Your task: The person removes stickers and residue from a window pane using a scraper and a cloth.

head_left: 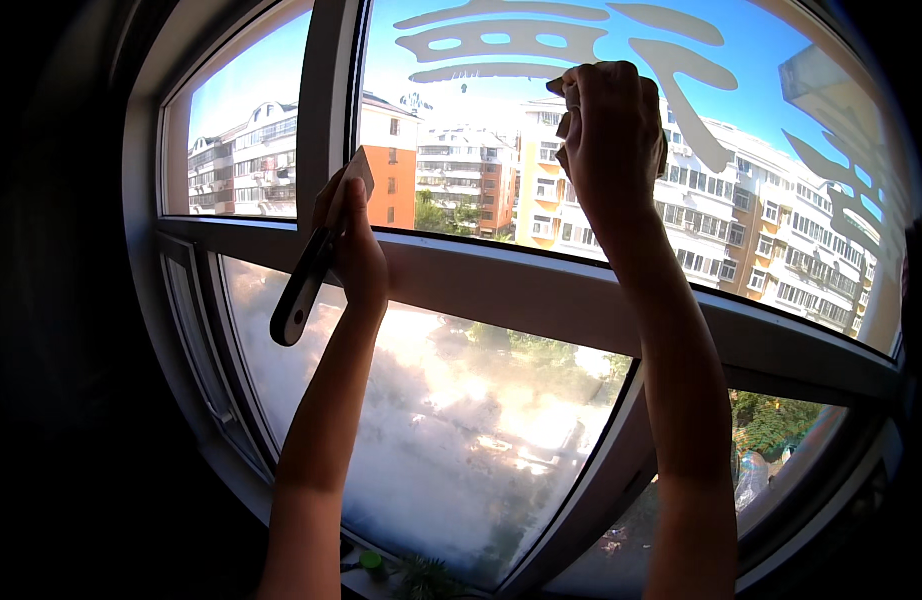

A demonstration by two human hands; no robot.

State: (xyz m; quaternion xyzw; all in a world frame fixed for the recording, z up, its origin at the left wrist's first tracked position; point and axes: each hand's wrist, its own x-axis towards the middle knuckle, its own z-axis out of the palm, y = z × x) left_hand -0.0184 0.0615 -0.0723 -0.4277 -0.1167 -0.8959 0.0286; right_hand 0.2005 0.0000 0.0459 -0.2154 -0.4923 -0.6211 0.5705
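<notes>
My left hand (359,245) is closed round a putty knife (303,290), in front of the window's upright frame bar. Its dark handle points down to the left, and its pale blade tilts up past my thumb. My right hand (616,130) is raised to the large upper pane and wrapped round a crumpled cloth (565,128). Only the cloth's folds stick out beside my fingers. Pale, broad-stroked lettering (501,42) covers the top of this pane, just above and beside my right hand. Small whitish specks (465,76) show on the glass to the left of that hand.
A wide frame rail (501,290) crosses below the upper pane. The lower pane (431,430) looks cloudy. More pale lettering (851,190) is at the right. A green round object (370,561) and a plant (426,578) sit at the bottom. Apartment buildings stand outside.
</notes>
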